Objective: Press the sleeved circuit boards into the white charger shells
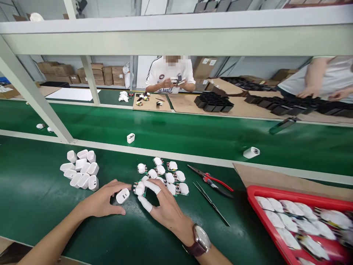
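Note:
My left hand (106, 198) rests on the green bench, its thumb and fingers apart around a white charger housing (122, 196) with port slots in its end. A gap shows between thumb and housing. White finger covers sit on the thumb and index finger of my right hand (165, 206), which pinches a small circuit board (139, 189) with a white pad on it. Just beyond lies a cluster of similar white-padded boards (170, 178). Several white housings (81, 164) are grouped at the left.
Red-handled pliers (206, 177) and tweezers (211, 203) lie right of the boards. A red tray (252, 191) holds more padded boards. Across the green belt (176, 129), which carries loose housings (251, 152), two people work near black trays (213, 102). A white frame post (35, 88) stands left.

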### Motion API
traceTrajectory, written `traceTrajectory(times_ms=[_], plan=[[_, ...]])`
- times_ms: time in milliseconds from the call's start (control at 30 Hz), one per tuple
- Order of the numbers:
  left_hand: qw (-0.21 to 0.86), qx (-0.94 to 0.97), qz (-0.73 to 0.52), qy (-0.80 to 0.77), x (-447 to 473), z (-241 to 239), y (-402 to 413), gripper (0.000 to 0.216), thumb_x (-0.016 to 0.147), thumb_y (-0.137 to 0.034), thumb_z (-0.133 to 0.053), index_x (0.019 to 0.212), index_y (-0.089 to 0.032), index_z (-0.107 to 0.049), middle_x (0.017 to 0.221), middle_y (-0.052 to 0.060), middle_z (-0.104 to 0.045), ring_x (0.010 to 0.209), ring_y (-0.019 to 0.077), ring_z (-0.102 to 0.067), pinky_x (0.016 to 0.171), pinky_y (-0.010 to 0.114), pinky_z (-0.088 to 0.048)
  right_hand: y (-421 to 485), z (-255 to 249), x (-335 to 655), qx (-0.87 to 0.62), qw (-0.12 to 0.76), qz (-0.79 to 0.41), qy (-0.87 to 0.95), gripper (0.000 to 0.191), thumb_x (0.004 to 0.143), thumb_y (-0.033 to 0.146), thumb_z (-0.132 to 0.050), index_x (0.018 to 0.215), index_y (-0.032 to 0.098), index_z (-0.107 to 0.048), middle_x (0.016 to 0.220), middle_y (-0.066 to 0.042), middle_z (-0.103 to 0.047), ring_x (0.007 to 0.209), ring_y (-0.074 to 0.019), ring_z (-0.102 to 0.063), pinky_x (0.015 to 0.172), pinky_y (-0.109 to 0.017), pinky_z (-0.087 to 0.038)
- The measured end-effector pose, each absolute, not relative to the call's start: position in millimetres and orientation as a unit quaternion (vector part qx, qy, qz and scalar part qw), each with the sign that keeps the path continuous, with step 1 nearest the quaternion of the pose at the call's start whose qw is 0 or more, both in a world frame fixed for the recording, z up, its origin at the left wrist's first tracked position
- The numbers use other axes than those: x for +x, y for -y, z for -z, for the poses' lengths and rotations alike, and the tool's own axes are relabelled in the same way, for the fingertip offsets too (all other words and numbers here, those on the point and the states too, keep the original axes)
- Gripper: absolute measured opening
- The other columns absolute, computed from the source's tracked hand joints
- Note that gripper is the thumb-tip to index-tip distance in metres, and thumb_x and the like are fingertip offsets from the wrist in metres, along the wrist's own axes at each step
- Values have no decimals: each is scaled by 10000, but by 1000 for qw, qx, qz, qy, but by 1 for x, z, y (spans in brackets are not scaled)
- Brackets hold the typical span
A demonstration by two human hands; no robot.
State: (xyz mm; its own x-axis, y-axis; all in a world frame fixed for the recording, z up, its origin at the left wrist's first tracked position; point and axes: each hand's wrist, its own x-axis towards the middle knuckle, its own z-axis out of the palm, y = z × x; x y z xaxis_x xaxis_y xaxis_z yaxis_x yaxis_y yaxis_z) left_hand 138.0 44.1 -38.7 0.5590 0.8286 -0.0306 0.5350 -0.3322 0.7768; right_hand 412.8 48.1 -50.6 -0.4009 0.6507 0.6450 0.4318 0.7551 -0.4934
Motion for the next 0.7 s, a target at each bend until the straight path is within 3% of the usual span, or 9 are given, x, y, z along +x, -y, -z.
traceTrajectory(times_ms=[67,133,267,400,700], plan=[[391,795,-193,-422,143,41,-45,574,855,-428,-878,1366,-313,-644,1155,37,-684,823,178,-626,724,292,-552,-44,49,413,-319,446,-147,823,433,990,160,-684,1393,223,-540,1261,-128,-658,1175,-258,-668,981,-433,-620],[353,801,-239,-421,150,49,-44,516,876,-443,-858,1314,-269,-648,1143,50,-671,828,180,-634,726,294,-550,-38,48,412,-301,437,-157,833,433,983,145,-690,1386,211,-548,1251,-132,-661,1154,-257,-669,968,-429,-623],[228,836,-306,-396,159,63,-40,478,965,-422,-768,1362,-235,-579,1235,103,-639,1013,233,-672,844,336,-581,-31,52,410,-291,406,-129,857,456,975,97,-674,1398,185,-528,1266,-153,-660,1151,-280,-654,949,-453,-628],[155,860,-310,-374,158,63,-40,451,1017,-358,-704,1413,-219,-538,1223,118,-640,1059,253,-665,889,372,-591,-30,54,410,-281,395,-106,868,453,970,95,-686,1386,165,-520,1281,-168,-654,1131,-295,-649,910,-462,-637],[160,868,-275,-381,155,66,-40,460,1027,-327,-688,1439,-210,-517,1248,131,-633,1083,265,-646,909,400,-599,-31,50,407,-266,392,-94,876,320,981,88,-676,1270,140,-550,1278,-184,-648,1128,-300,-643,890,-464,-640]])
